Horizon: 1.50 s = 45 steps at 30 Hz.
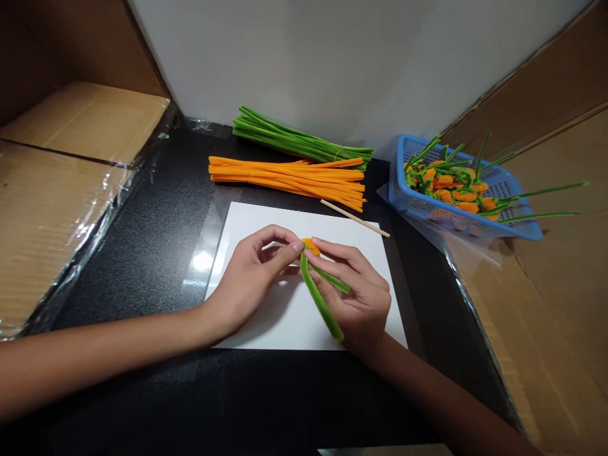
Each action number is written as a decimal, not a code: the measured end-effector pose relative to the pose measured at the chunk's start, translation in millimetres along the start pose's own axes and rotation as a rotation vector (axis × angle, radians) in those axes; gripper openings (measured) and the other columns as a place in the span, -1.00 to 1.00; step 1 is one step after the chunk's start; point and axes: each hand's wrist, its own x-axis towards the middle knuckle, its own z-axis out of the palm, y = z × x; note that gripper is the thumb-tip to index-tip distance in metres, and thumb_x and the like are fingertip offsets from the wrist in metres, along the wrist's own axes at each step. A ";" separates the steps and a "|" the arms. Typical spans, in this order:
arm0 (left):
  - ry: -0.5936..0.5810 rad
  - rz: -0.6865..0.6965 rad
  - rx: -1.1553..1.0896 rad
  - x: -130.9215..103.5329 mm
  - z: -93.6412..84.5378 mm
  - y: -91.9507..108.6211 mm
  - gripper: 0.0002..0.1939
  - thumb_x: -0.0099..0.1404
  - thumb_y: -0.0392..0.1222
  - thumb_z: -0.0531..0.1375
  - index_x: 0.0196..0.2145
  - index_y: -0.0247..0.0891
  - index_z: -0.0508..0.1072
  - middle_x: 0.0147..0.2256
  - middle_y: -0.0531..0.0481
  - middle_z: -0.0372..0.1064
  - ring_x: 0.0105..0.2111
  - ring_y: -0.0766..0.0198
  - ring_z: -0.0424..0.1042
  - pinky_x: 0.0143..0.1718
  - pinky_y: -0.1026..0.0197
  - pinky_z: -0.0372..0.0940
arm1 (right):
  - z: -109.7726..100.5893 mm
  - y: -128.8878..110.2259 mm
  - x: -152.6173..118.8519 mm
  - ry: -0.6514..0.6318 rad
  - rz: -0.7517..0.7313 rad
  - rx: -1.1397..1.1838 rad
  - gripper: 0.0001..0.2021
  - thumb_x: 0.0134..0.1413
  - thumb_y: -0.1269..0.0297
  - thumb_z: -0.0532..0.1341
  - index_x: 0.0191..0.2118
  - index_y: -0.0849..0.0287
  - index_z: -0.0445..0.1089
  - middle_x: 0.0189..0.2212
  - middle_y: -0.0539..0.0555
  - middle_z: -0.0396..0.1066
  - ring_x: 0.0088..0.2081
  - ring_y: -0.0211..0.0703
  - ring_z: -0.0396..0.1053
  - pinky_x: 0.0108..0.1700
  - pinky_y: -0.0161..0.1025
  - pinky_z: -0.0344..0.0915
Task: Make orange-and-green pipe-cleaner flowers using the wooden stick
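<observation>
Nearest was the black table (190, 405), bare along the near edge of the white sheet (256, 218). Both forearms came in across that edge. The left hand (251, 275) was above the left half of the white sheet, thumb and index finger pinched on the upper end of a fuzzy green strip (320, 301). The right hand (361, 291) was above the right half, fingers bent in and closed on a small orange piece (311, 245) right at that same end; its thumb was partly hidden behind the green. The green strip had a long leg slanting down toward the sheet's near edge and a shorter leg crossing the right hand; couldn't tell if one folded length or two. The orange piece sat between both sets of fingertips, over the sheet's middle, touching the green.

A thin wooden stick (354, 218) lay slantwise across the sheet's far right corner. Beyond the far edge: orange bundle (285, 180), then green bundle (294, 139) behind it, near the wall (332, 57). Past the far right corner stood a blue basket (396, 180) holding orange-and-green pieces (444, 181), some green stems poking over its rim; clear plastic (441, 244) showed beneath. Cardboard (61, 215) stood well left of the sheet, more cardboard (546, 304) to its right.
</observation>
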 end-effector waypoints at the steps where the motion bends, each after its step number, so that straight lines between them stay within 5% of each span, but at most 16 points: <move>1: 0.006 -0.019 -0.030 -0.4 0.2 -0.1 -0.77 0.19 -0.07 0.35 -0.33 -0.27 0.47 -0.29 0.01 0.46 -0.33 0.32 0.46 -0.27 0.26 0.41 | 0.0 0.2 -0.1 -0.003 -0.019 -0.015 -0.75 0.15 0.41 0.30 -0.09 -0.02 0.59 -0.06 0.13 0.53 -0.07 -0.02 0.53 -0.01 -0.02 0.54; 7: 0.035 -0.133 -0.179 -1.8 1.9 -0.2 -0.85 0.15 -0.18 0.38 -0.37 -0.28 0.53 -0.35 0.02 0.47 -0.32 0.33 0.46 -0.20 0.26 0.39 | -1.8 1.3 1.3 -0.026 -0.010 -0.040 -0.78 0.13 0.40 0.33 -0.13 -0.03 0.60 -0.11 0.12 0.55 -0.10 -0.02 0.53 -0.04 0.00 0.53; 17: 0.013 -0.054 -0.025 2.5 -2.6 -6.0 -0.78 0.17 -0.08 0.38 -0.32 -0.28 0.57 -0.36 -0.03 0.53 -0.33 0.27 0.49 -0.22 0.21 0.39 | -4.7 3.4 9.2 0.008 0.413 0.327 -0.92 0.07 0.27 0.38 -0.29 0.10 0.60 -0.30 0.10 0.60 -0.23 -0.05 0.56 -0.16 -0.11 0.53; 24: 0.013 -0.014 0.088 0.1 0.2 -2.8 -0.78 0.16 -0.08 0.39 -0.33 -0.29 0.58 -0.41 -0.02 0.54 -0.38 0.28 0.49 -0.29 0.24 0.39 | -0.8 12.5 8.1 0.093 0.657 0.466 -0.55 -0.04 0.13 0.45 -0.02 0.15 0.46 -0.45 0.03 0.55 -0.36 -0.11 0.54 -0.25 -0.17 0.48; 31: 0.025 0.017 0.085 -0.7 3.5 -3.3 -0.76 0.12 -0.07 0.41 -0.33 -0.28 0.60 -0.32 -0.06 0.58 -0.35 0.23 0.53 -0.26 0.21 0.44 | -1.2 3.3 5.7 0.017 0.444 0.242 -0.49 0.20 0.20 0.28 0.25 0.07 0.32 -0.26 0.08 0.54 -0.26 -0.12 0.50 -0.18 -0.16 0.47; 38: 0.006 0.001 0.140 2.3 0.2 -1.4 -0.76 0.17 -0.05 0.37 -0.31 -0.28 0.61 -0.36 -0.04 0.56 -0.36 0.26 0.50 -0.27 0.24 0.40 | -4.3 3.0 4.4 -0.080 0.087 -0.071 -0.64 0.31 0.33 0.14 0.16 -0.02 0.42 -0.19 0.09 0.41 -0.21 -0.18 0.43 -0.17 -0.21 0.44; 45: -0.049 -0.005 0.169 7.0 -3.2 -2.0 -0.79 0.24 -0.07 0.31 -0.29 -0.28 0.61 -0.38 -0.02 0.54 -0.40 0.33 0.44 -0.31 0.29 0.34 | -6.8 1.4 8.0 -0.003 0.063 -0.072 -0.73 0.19 0.35 0.29 0.01 0.04 0.53 -0.26 0.07 0.53 -0.28 -0.17 0.50 -0.21 -0.23 0.51</move>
